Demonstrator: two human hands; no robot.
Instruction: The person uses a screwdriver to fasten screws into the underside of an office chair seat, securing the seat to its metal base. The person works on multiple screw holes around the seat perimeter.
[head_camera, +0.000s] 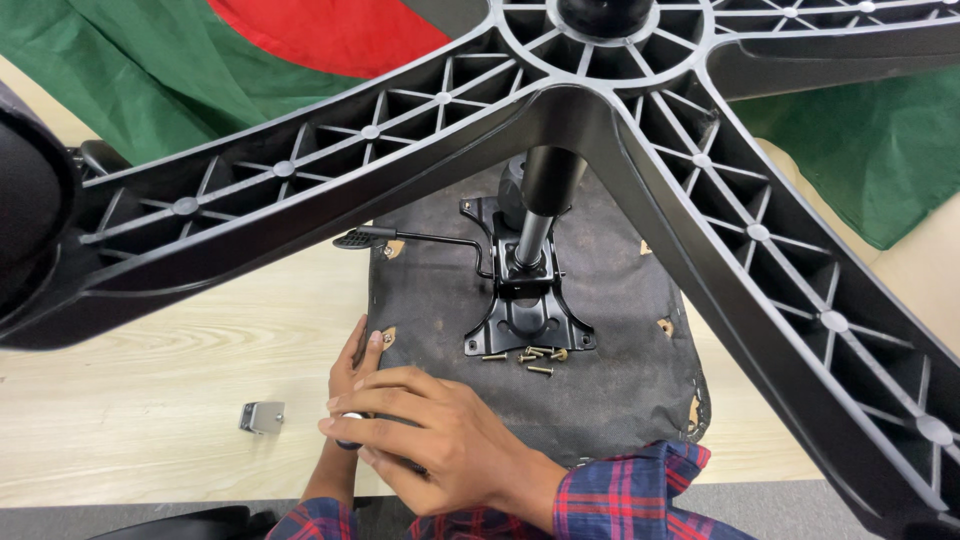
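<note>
- Small dark tool (350, 440), silver-tipped: at the upturned seat's (610, 400) near edge, gripped by the right hand (440, 440); left hand (350, 365) rests flat beside it, grasping nothing.
- Loose screws (528, 357), about 6: beside the mounting plate (525, 320); a nudge risks scattering them.
- Star base (600, 110): overhead on the gas column (535, 225); leaning could tip it.

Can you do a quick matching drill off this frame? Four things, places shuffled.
1. loose screws
2. metal bracket
3. lever paddle
4. hands

A. alone on the wooden tabletop, left of the seat
B. at the seat's near left edge
C. beside the mounting plate, on its near side
D. past the seat's far left edge

Pairs: 1-C, 2-A, 3-D, 4-B
</note>
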